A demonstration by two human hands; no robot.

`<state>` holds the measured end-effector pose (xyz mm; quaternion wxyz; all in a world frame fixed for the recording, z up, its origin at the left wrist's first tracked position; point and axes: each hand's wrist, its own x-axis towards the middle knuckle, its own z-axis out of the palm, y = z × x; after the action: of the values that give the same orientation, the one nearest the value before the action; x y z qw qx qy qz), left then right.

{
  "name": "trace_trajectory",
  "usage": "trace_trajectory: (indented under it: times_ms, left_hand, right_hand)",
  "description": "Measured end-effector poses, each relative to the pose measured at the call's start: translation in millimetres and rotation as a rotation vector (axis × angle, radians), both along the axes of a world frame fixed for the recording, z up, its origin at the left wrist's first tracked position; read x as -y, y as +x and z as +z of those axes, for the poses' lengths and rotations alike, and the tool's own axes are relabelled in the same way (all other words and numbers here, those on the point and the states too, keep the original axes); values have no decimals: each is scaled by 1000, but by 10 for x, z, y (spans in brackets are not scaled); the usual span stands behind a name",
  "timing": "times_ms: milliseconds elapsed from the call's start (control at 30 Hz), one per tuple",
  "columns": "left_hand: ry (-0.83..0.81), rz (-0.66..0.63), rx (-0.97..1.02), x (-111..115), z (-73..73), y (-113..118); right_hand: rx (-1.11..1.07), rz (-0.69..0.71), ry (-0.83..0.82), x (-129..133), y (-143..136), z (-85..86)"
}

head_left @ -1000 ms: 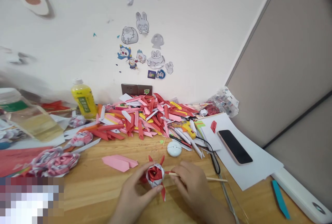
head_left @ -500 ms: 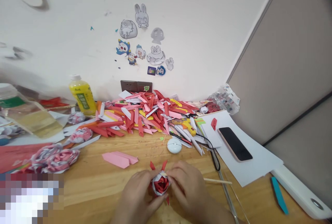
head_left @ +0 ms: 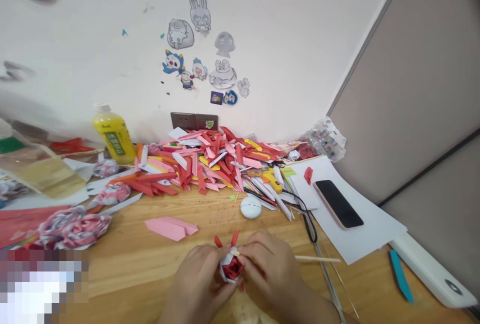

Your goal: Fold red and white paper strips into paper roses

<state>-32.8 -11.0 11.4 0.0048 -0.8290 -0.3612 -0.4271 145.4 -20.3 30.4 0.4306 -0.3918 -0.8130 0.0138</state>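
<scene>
A small folded-paper piece (head_left: 231, 268), dark red inside with a white-and-grey rim and red points sticking out, is held between both hands near the bottom centre. My left hand (head_left: 200, 279) grips its left side, thumb under the lower edge. Fingers of my right hand (head_left: 268, 264) pinch its upper right edge, by a small pale yellowish bit. A thin wooden stick (head_left: 317, 259) sticks out to the right from behind my right hand. Two pink folded strips (head_left: 171, 228) lie on the table beyond my left hand.
Along the wall lies a heap of folded paper strips (head_left: 202, 159), with a yellow glue gun (head_left: 270, 179) at its right. Nearby are a white round case (head_left: 251, 207), a phone (head_left: 338, 204) on paper, a yellow bottle (head_left: 114, 136) and pink-white woven pieces (head_left: 88, 229).
The whole view has shifted slightly. Both hands still hold the paper piece, which looks a little more tilted, and the pale yellowish bit at its top shows more clearly.
</scene>
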Motion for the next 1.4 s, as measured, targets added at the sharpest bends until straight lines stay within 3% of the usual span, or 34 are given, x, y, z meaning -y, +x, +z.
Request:
trace_trajectory:
  times_ms: [233,500,633,933,1167,1400]
  left_hand:
    - [-16,-27,-22,11,-15,-11]
    - [3,-38,-39,7,-33,-42]
    - [6,-34,-39,4,-48,-42]
    - [44,-44,-27,17,-29,-24]
    - [93,-43,-17,3,-8,-13]
    - [102,-39,-30,-9,13,-19]
  right_hand:
    - [27,29,-37,14,-22,10]
    - [214,42,114,-11,-2,-13]
    - [209,61,141,-23,22,5]
    - [72,91,-113,-17,12,64]
    - [200,43,55,-16,2,70]
    - [187,-27,135,0,-4,116]
